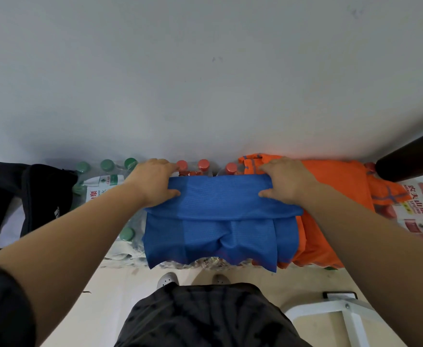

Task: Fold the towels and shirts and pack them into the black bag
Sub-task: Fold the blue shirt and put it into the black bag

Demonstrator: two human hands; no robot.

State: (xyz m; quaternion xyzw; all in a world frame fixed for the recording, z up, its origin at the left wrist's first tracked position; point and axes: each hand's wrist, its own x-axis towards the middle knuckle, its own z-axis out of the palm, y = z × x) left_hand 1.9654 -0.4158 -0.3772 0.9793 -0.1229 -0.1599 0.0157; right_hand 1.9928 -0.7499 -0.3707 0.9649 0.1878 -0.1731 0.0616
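Observation:
A blue mesh shirt (pixel 218 221) lies partly folded on top of shrink-wrapped packs of water bottles, its lower half hanging over the front edge. My left hand (pixel 153 181) grips the shirt's far left corner, thumb on top of the cloth. My right hand (pixel 285 180) grips the far right corner the same way. An orange shirt (pixel 335 196) lies spread to the right, partly under the blue one. The black bag (pixel 30 194) stands open at the far left.
Bottle packs with green caps (pixel 106 165) and red caps (pixel 203 164) line the white wall. A dark rounded object (pixel 410 161) juts in at the right. A white stool frame (pixel 340 311) stands on the floor at lower right, near my feet.

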